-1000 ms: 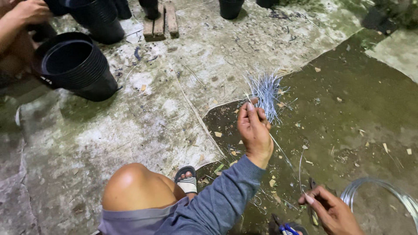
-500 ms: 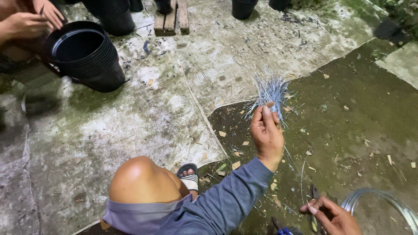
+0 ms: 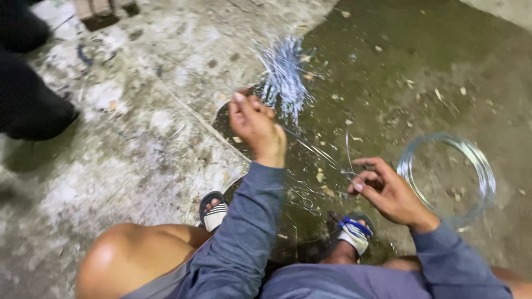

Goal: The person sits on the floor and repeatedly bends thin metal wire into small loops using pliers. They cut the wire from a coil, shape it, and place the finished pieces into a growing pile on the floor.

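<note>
Cut so far: my left hand point(image 3: 256, 126) clenched around wire bundle point(image 3: 284, 75).
Left: wire coil point(image 3: 446, 173) uncut; right hand point(image 3: 388, 191) pinching strand point(image 3: 318, 152).

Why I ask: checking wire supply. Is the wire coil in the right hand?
No, the wire coil lies on the wet floor beside the right hand, which pinches a thin strand.

The view now sits closer and swings toward three o'clock, so the stacked black pots point(image 3: 25, 105) slip to the nine o'clock edge. The left hand point(image 3: 256, 126) rides higher with the wire bundle point(image 3: 284, 75). The right hand point(image 3: 388, 192) rises from the bottom edge, and the wire coil point(image 3: 481, 166) shows whole.
</note>
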